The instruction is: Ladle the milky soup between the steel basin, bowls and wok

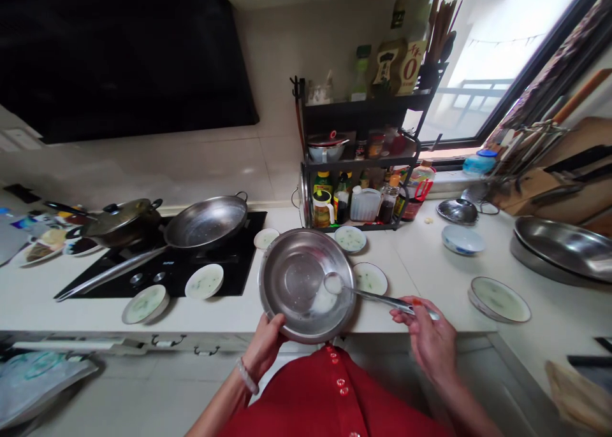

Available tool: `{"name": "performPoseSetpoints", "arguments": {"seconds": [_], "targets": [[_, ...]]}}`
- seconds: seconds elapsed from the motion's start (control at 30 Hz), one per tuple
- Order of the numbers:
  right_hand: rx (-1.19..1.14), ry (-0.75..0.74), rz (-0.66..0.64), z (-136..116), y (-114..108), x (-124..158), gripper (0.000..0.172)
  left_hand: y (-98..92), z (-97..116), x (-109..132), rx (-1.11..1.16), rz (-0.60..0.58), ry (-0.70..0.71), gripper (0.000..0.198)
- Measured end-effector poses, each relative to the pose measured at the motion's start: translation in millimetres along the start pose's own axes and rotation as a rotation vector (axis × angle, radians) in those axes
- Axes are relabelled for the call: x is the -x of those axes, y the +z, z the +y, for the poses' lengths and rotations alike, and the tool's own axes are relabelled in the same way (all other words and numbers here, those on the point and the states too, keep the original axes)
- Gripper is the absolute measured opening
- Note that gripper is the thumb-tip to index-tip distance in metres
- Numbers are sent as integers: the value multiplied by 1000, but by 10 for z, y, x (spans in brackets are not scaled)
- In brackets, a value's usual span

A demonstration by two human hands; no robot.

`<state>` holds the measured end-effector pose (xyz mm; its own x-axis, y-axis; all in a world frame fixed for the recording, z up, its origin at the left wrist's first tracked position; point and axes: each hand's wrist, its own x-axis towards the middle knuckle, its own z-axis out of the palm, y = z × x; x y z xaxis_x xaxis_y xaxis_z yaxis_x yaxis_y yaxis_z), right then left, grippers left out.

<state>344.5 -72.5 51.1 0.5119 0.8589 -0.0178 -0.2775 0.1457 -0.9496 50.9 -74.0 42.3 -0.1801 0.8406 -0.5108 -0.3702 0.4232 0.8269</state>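
Observation:
My left hand (264, 344) grips the near-left rim of a wide metal basin (287, 252), thumb over the edge. The basin is tilted toward me, and a little whitish liquid (322, 300) pools at its lower right. In my right hand (428, 335) is the handle of a metal ladle (377, 295); its bowl, holding some of the pale liquid, is inside the basin over the pool. Just beyond the basin's right side stand a bowl of pale green soup (370, 279) and another soup bowl (350, 239). A small bowl (266, 238) is partly hidden behind the basin.
Two soup bowls (204, 281) stand at the left by the black cooktop (243, 258), which bears a wok (210, 223) and a lidded pot (124, 223). A seasoning rack (363, 163) is behind. Rightward are another soup bowl (500, 300), a blue-white bowl (463, 239) and metal basins (568, 249).

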Motion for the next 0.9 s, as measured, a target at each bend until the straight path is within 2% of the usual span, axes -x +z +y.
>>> {"name": "performPoseSetpoints", "arguments": {"seconds": [0.27, 0.53, 0.63, 0.8, 0.9], "targets": [[77, -130, 157, -136, -292, -252, 32, -32, -8, 25, 16, 24, 3, 21], [387, -198, 127, -3, -532, -270, 35, -45, -27, 32, 12, 35, -4, 19], [499, -324, 23, 28, -564, -229, 33, -54, -31, 22, 11, 26, -7, 20], [593, -623, -280, 9, -568, -130, 18, -57, -38, 5, 7, 16, 3, 17], [596, -708, -365, -15, -559, -100, 18, -43, -36, 7, 17, 10, 14, 18]]}}
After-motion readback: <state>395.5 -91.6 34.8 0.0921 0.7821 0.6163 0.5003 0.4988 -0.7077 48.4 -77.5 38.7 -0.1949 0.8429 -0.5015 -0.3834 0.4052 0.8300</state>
